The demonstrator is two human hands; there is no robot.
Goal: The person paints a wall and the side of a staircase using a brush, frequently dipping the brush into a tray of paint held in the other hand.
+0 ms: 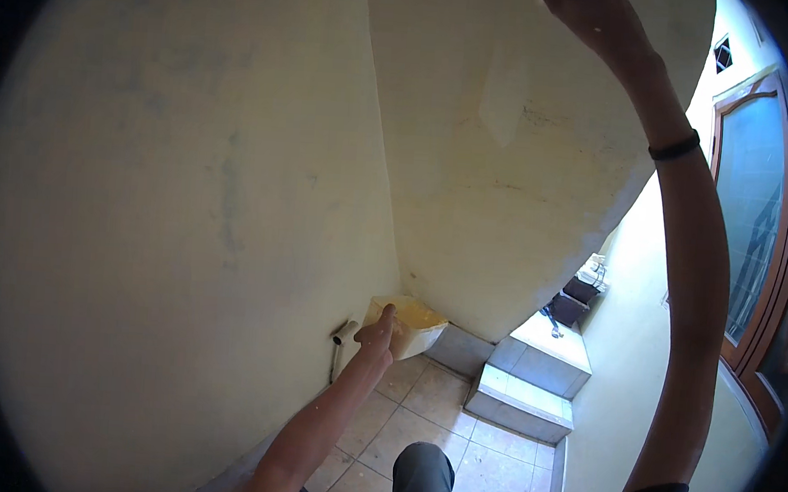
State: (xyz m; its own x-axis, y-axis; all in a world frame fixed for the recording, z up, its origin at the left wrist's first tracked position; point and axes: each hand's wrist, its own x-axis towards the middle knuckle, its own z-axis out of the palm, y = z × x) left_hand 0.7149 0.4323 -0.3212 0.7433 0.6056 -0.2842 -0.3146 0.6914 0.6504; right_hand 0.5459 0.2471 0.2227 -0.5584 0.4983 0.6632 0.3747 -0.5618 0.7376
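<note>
My left hand (380,336) grips the near side of a pale plastic container (418,349), its thumb over the rim. Inside, the container is coated with a yellowish substance like paint. It is held above the tiled floor, near the corner where two walls meet. My right hand (584,14) is raised in front of the cream wall (467,149) at the top of the view. Its fingers are cut off by the picture's edge, so whatever they hold is hidden. A dark band (674,147) circles the right wrist.
A pipe stub (343,332) sticks out low on the left wall (186,220). Two tiled steps (523,396) rise at the right, with dark boxes (573,301) beyond them. A wood-framed glass door (748,213) stands far right. My knee (423,481) is over the floor tiles (417,427).
</note>
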